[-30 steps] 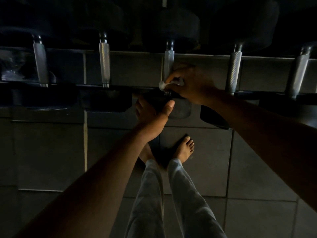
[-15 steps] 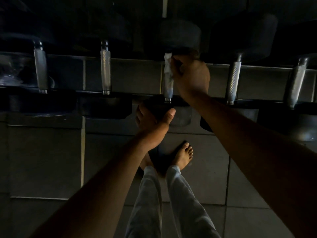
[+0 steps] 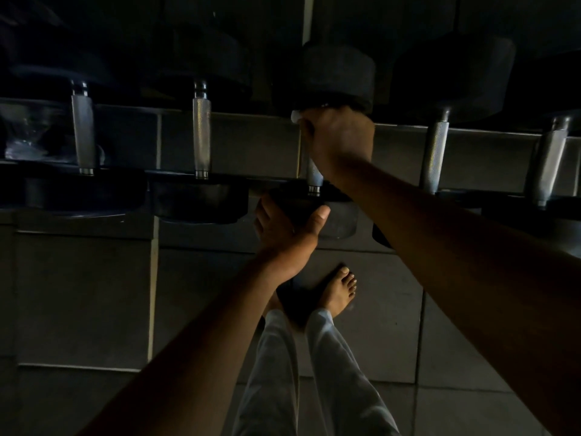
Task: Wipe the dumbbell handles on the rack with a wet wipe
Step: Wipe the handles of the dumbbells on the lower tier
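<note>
Because your right hand (image 3: 339, 140) clamps the wet wipe (image 3: 295, 116) round the handle (image 3: 315, 176) at its far end, the wipe may bunch there; your left hand (image 3: 287, 229) cups the near weight head (image 3: 301, 204) below.

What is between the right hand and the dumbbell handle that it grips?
In the head view, the white wet wipe lies between the right hand and the middle dumbbell handle; only its edge shows.

A bare foot (image 3: 338, 289) stood on the grey tiled floor (image 3: 85, 297). Light grey trouser legs (image 3: 314, 376) extended toward the lower frame edge.
</note>
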{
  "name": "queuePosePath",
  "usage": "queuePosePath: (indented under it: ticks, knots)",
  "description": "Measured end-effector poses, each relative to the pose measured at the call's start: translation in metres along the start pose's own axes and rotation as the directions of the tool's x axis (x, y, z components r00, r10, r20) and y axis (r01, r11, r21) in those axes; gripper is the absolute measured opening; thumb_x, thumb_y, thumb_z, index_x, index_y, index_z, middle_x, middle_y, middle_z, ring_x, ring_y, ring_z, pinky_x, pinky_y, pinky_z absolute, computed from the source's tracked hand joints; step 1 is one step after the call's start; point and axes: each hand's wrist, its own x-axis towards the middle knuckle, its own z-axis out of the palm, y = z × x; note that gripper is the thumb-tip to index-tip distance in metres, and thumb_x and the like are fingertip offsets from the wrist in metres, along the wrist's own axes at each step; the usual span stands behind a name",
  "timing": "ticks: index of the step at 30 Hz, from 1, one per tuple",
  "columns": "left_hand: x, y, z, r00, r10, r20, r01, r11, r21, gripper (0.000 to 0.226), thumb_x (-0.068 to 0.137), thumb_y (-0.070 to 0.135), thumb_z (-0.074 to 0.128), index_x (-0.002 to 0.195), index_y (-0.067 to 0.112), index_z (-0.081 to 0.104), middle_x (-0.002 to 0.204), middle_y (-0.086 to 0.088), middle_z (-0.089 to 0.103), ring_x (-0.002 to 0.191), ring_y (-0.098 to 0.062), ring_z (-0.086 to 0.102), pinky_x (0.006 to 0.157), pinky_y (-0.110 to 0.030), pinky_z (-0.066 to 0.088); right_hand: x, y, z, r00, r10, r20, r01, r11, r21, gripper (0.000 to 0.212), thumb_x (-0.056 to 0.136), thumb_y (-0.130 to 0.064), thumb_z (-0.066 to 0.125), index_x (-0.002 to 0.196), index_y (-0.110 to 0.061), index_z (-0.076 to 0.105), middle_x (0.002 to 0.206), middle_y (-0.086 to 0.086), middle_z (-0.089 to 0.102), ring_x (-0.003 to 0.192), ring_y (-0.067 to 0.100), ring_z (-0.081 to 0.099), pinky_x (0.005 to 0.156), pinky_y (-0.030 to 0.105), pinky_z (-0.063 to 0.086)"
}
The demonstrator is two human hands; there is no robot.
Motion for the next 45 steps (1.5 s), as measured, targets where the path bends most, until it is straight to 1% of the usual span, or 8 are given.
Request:
queuePosePath:
  ticks: [5, 10, 14, 19, 23, 26, 34, 45]
  knots:
    - [0.001, -0.003, 0.001, 1.0, 0.009, 0.002, -0.009, 1.0, -0.002, 0.116, 0.087, 0.066, 0.073, 0.169, 0.023, 0.003, 0.171, -0.007, 0.015, 0.158, -0.032, 0.017, 0.124, -0.048, 0.026, 0.003, -0.002, 0.001, 0.999, 0.039, 0.031, -0.039, 0.999, -0.006, 0.032, 0.107, -0.046, 0.045, 0.124, -0.034, 0.069, 0.103, 0.002, 0.073, 0.093, 0.022, 0.069, 0.072, 0.029, 0.044]
    - [0.002, -0.004, 0.002, 1.0, 0.015, -0.009, -0.016, 1.0, -0.009, 0.116, 0.088, 0.063, 0.075, 0.169, 0.021, 0.004, 0.17, -0.007, 0.017, 0.157, -0.032, 0.019, 0.125, -0.048, 0.025, -0.017, 0.007, 0.001, 0.958, 0.279, -0.065, -0.241, 0.908, 0.342, 0.027, 0.098, -0.057, 0.054, 0.11, -0.041, 0.072, 0.097, -0.012, 0.074, 0.086, 0.01, 0.07, 0.07, 0.034, 0.058]
    - [0.002, -0.003, 0.001, 1.0, 0.005, 0.011, -0.005, 1.0, 0.004, 0.118, 0.089, 0.064, 0.073, 0.169, 0.022, -0.001, 0.173, -0.008, 0.012, 0.159, -0.034, 0.015, 0.125, -0.049, 0.024, -0.021, 0.002, 0.007, 0.856, 0.517, 0.017, -0.414, 0.666, 0.62, 0.017, 0.086, -0.057, 0.072, 0.095, -0.043, 0.075, 0.111, -0.012, 0.069, 0.103, 0.008, 0.067, 0.075, 0.034, 0.06]
    - [0.0, -0.001, -0.002, 0.999, 0.011, 0.035, -0.012, 1.0, 0.021, 0.12, 0.088, 0.068, 0.07, 0.169, 0.024, -0.006, 0.174, -0.006, 0.009, 0.16, -0.033, 0.013, 0.125, -0.05, 0.023, -0.016, 0.0, 0.002, 0.618, 0.699, 0.359, -0.635, 0.174, 0.753, 0.015, 0.085, -0.046, 0.081, 0.084, -0.033, 0.075, 0.084, -0.013, 0.075, 0.079, 0.002, 0.072, 0.073, 0.031, 0.063]
    - [-0.001, 0.001, -0.002, 1.0, -0.001, 0.025, 0.001, 1.0, 0.011, 0.115, 0.09, 0.063, 0.071, 0.17, 0.024, -0.003, 0.174, -0.007, 0.009, 0.16, -0.033, 0.013, 0.125, -0.05, 0.024, -0.01, -0.001, -0.007, 0.474, 0.676, 0.563, -0.698, -0.1, 0.709, 0.019, 0.089, -0.042, 0.078, 0.093, -0.023, 0.076, 0.086, -0.004, 0.076, 0.074, 0.01, 0.071, 0.053, 0.021, 0.052]
    - [-0.002, 0.001, -0.003, 0.999, 0.009, 0.033, -0.01, 1.0, 0.015, 0.113, 0.092, 0.062, 0.07, 0.17, 0.025, -0.002, 0.174, -0.006, 0.01, 0.16, -0.033, 0.013, 0.125, -0.05, 0.023, -0.004, 0.001, -0.008, 0.413, 0.617, 0.67, -0.713, -0.238, 0.66, 0.015, 0.097, -0.033, 0.07, 0.092, -0.019, 0.07, 0.091, 0.002, 0.072, 0.082, 0.016, 0.071, 0.069, 0.031, 0.061]
    - [-0.001, 0.001, -0.003, 0.999, -0.008, 0.049, 0.007, 1.0, 0.03, 0.124, 0.08, 0.076, 0.065, 0.17, 0.025, -0.005, 0.176, -0.006, 0.005, 0.162, -0.034, 0.009, 0.127, -0.052, 0.02, -0.015, 0.013, -0.002, 0.466, 0.416, 0.781, -0.757, -0.27, 0.595, 0.042, 0.089, -0.047, 0.076, 0.121, -0.02, 0.069, 0.113, 0.004, 0.073, 0.101, 0.021, 0.071, 0.081, 0.037, 0.06]
    - [-0.003, 0.002, -0.002, 1.0, 0.017, 0.02, -0.017, 0.999, 0.035, 0.111, 0.093, 0.058, 0.071, 0.17, 0.026, -0.004, 0.175, -0.005, 0.009, 0.16, -0.03, 0.015, 0.122, -0.042, 0.022, -0.002, 0.026, -0.004, 0.407, 0.315, 0.858, -0.756, -0.411, 0.509, 0.014, 0.101, -0.025, 0.065, 0.093, -0.014, 0.069, 0.084, 0.002, 0.07, 0.079, 0.015, 0.068, 0.08, 0.032, 0.057]
